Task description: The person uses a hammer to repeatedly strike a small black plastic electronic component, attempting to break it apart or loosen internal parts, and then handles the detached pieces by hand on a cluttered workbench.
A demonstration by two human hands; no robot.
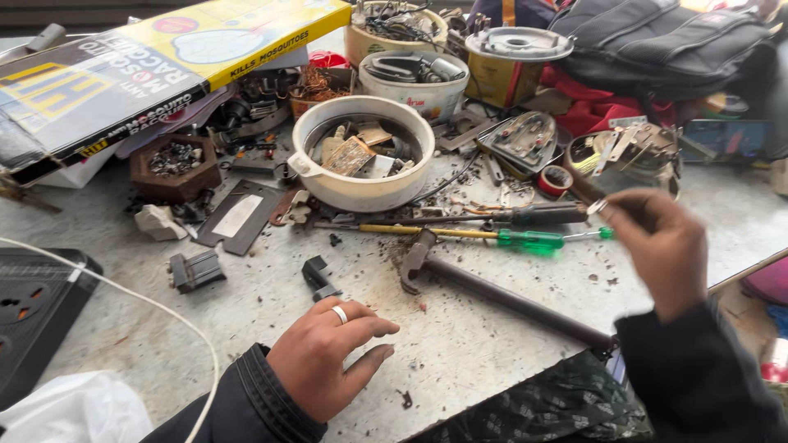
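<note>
My left hand [328, 353], with a ring on one finger, rests on the dusty grey bench, fingers curled and pointing right, holding nothing. A small black plastic part [318, 277] lies just beyond it. My right hand [657, 246] is raised at the right, blurred, and grips a thin dark tool [584, 190] that sticks up and left from the fingers. A hammer [492, 291] lies between the hands. Beyond it lies a green-handled screwdriver [525, 239].
A white bowl of scrap parts [364, 190] sits at centre back, with more tubs [414, 78] and a black bag [657, 41] behind. A yellow and black box [148, 66] lies back left, a black socket board [33, 312] and white cable [148, 303] at left.
</note>
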